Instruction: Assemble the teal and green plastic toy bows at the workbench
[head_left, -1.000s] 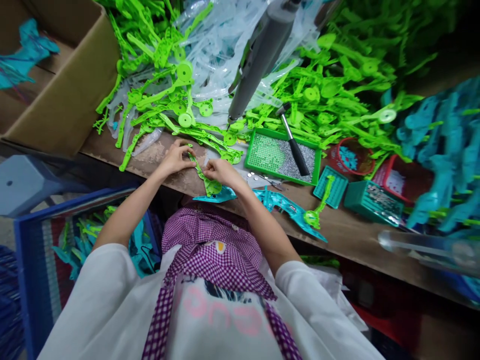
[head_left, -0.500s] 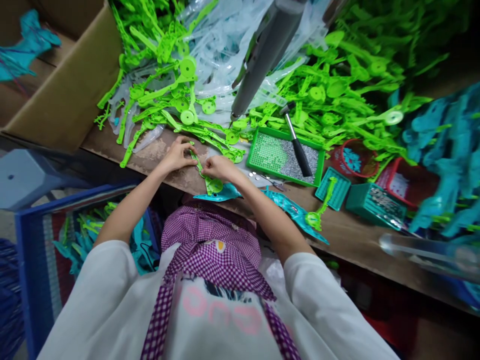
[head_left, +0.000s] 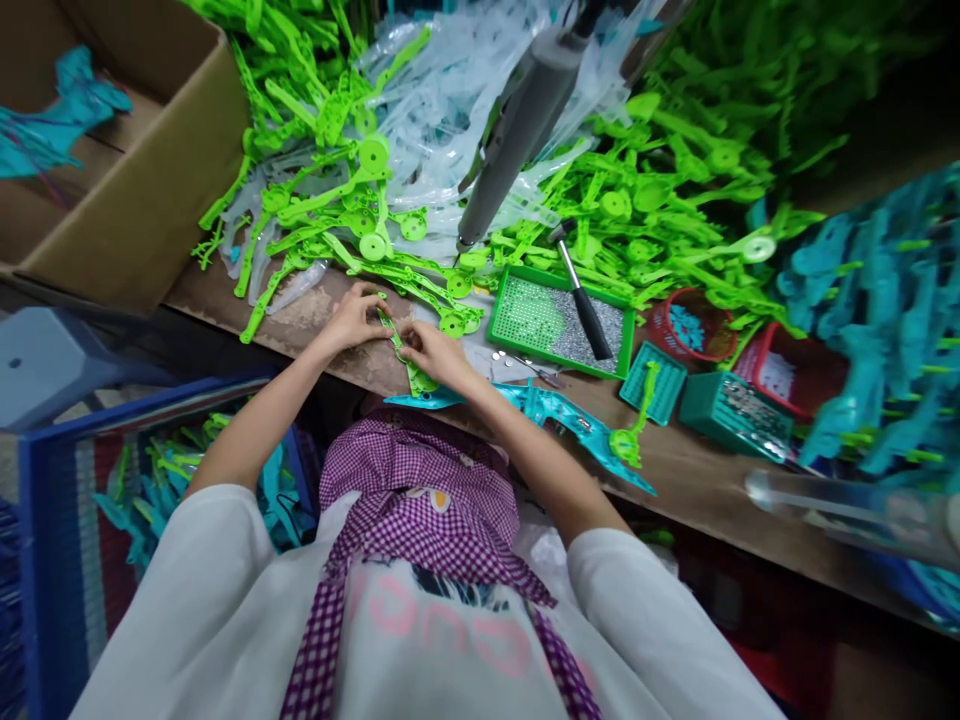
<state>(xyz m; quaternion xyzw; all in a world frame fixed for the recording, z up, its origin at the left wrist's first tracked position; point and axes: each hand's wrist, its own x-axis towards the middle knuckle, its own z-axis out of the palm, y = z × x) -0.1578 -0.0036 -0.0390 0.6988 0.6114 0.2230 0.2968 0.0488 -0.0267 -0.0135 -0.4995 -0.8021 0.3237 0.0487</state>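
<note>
My left hand [head_left: 359,318] pinches the upper end of a slim green plastic part [head_left: 421,381] at the table's front edge. Against the lower side of that part, my right hand [head_left: 430,354] is closed with its fingertips on it; whether a small piece is between them is too small to tell. The green part's wide round end points toward my apron. Just beneath it lies a long teal plastic part [head_left: 577,425] along the edge, partly covered by my right forearm. A green part with a disc end [head_left: 624,446] rests on the teal part's right end.
A grey electric screwdriver [head_left: 517,130] hangs over heaps of green parts [head_left: 645,200]. A black-handled hammer [head_left: 591,318] lies on a green tray [head_left: 532,368] of small metal pieces. Baskets, including a red one [head_left: 660,325], stand at right. A cardboard box [head_left: 142,200] and blue crate [head_left: 37,520] are at left.
My right hand has turned from a fist-like pose so its fingers now point up-left at the green part. My left hand keeps its pinch. The view has shifted slightly.
</note>
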